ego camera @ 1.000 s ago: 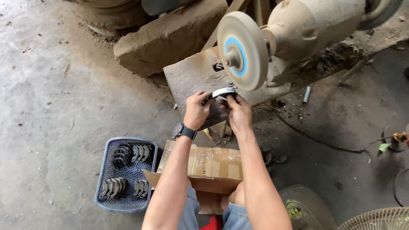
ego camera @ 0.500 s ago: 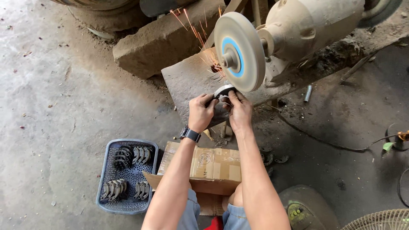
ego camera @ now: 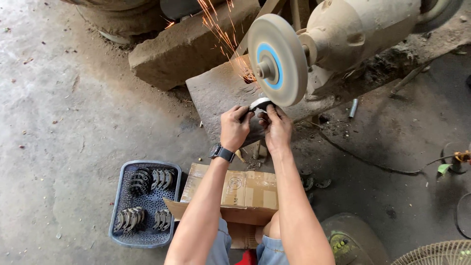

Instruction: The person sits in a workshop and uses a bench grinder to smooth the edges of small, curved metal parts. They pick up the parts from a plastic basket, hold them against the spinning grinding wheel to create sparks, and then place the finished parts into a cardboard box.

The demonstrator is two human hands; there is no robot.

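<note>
Head view: person seated, both hands at a bench grinder
Left hand: fingers curled tight on the curved metal part, watch on wrist
Right hand: fingers closed on same part, thumb on top
Part: pressed against lower edge of grinding wheel, just above both hands
Sparks: fly up-left off the wheel
Basket: blue, left of knees, holds stacks of curved metal pieces
Cardboard box: below forearms
Floor: dusty concrete
</note>
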